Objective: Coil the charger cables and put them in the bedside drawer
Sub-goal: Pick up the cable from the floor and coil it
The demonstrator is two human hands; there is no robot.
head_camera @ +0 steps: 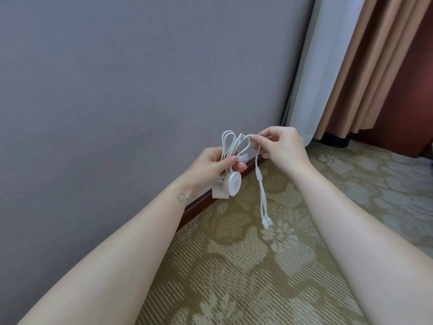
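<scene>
The white charger cable (230, 143) is up in the air between both hands, gathered into several loops that stand just above the left hand (212, 166). That hand is closed around the base of the loops, thumb pressed across the strands, and a round white charger puck (233, 186) with a small white plug block (220, 192) hangs just below its fingers. The right hand (278, 147) is nearly closed, pinching the top of the outermost loop between thumb and fingertips, close beside the left hand. From that pinch the loose end of the cable drops straight down under the right hand, passes a small splitter (258, 174) and divides into short tails ending in connectors (266, 223). Beneath both hands is patterned carpet (246, 266); a grey wall (128, 90) stands behind the left hand, curtains (351, 66) beyond the right.
</scene>
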